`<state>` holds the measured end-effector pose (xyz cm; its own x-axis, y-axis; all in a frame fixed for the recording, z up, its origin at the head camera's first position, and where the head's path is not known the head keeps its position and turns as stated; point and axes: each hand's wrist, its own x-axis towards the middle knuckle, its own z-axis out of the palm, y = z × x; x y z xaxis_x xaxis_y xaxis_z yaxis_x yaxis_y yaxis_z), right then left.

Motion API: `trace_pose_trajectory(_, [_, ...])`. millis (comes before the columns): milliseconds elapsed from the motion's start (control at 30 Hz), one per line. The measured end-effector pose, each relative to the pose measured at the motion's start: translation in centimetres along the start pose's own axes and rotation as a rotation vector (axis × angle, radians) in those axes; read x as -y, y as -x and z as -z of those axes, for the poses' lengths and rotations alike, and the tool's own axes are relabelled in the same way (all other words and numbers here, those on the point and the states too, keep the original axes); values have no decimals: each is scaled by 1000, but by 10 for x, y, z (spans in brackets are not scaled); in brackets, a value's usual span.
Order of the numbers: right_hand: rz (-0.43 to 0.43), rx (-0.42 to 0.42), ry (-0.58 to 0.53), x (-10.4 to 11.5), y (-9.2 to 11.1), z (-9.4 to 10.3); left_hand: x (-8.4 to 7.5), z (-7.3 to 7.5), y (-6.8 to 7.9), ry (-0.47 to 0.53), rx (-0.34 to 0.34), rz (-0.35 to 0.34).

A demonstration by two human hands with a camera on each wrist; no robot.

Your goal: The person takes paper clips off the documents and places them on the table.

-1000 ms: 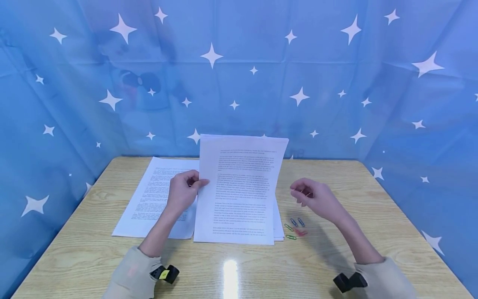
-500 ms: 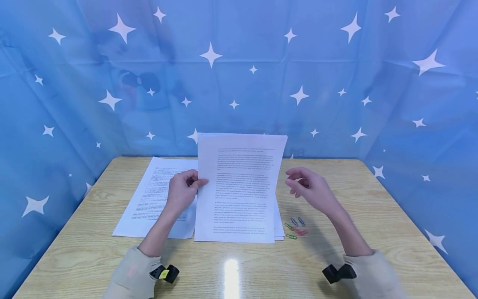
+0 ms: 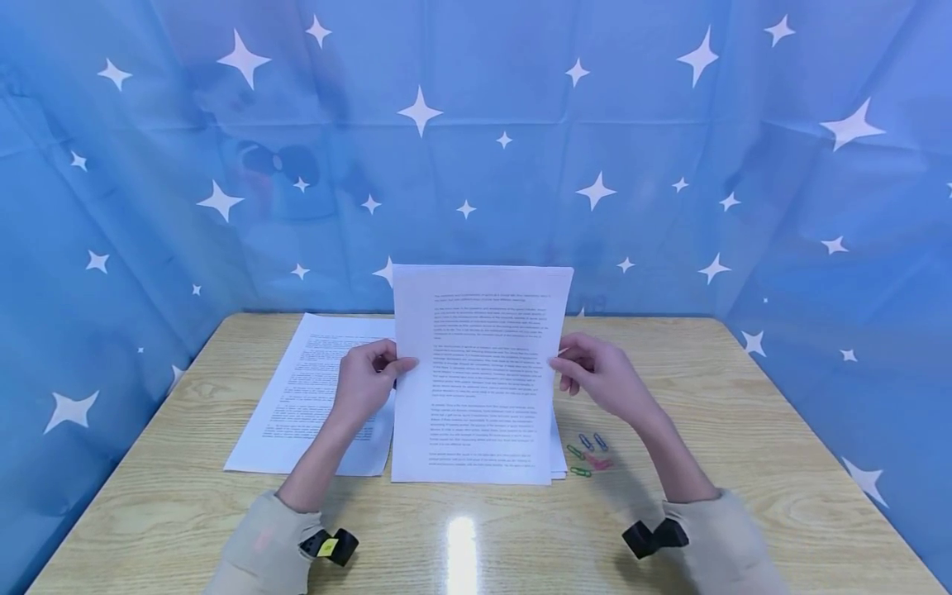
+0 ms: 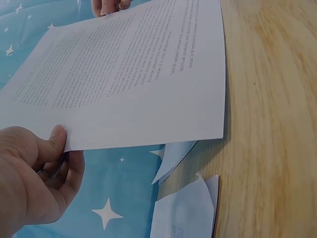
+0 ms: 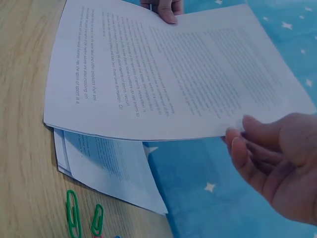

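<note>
A thin stack of printed sheets (image 3: 483, 372) stands nearly upright, its lower edge at the table. At its left edge my left hand (image 3: 367, 376) grips it, thumb (image 4: 58, 136) on the printed face and fingers behind. My right hand (image 3: 602, 376) is at the opposite edge, thumb over the front and fingers curled behind, pinching the paper lightly. In the right wrist view, the right fingertips (image 5: 237, 148) meet the paper's edge. Other printed sheets (image 5: 109, 158) lie on the table behind the raised stack and are mostly hidden by it.
Another printed page (image 3: 297, 413) lies flat at the left on the wooden table (image 3: 773, 430). Several green, blue and red paper clips (image 3: 587, 454) lie right of the stack. A blue star-patterned curtain (image 3: 476, 165) hangs behind the table.
My right hand has moved left from beside the paper to its right edge, where it now takes hold. The stack has turned slightly and stands squarer. My left hand keeps its grip.
</note>
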<state>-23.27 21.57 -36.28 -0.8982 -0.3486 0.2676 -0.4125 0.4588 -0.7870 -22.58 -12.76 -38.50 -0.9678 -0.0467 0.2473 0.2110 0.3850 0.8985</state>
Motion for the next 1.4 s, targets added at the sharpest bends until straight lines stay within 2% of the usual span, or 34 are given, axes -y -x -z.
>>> trace_pose_trajectory(200, [-8,7,54,0,3,2,-3,-3,1,10,-1,0])
trace_pose_trajectory(433, [13,-60,44,-2,6,11,-9,-10,4,58,24,-21])
trace_pose_trajectory(700, [-26,-160,51,2,11,20,-18,-20,10,125,62,-66])
trace_pose_trajectory(1000, [-44,-212,90,-2,16,33,-29,-28,21,126,124,-107])
trace_pose_trajectory(1167, [-52,-235,115,-6,21,44,-36,-37,24,153,155,-120])
trace_pose_trajectory(1400, [-65,-248,149,-11,25,59,-41,-52,21,180,174,-148])
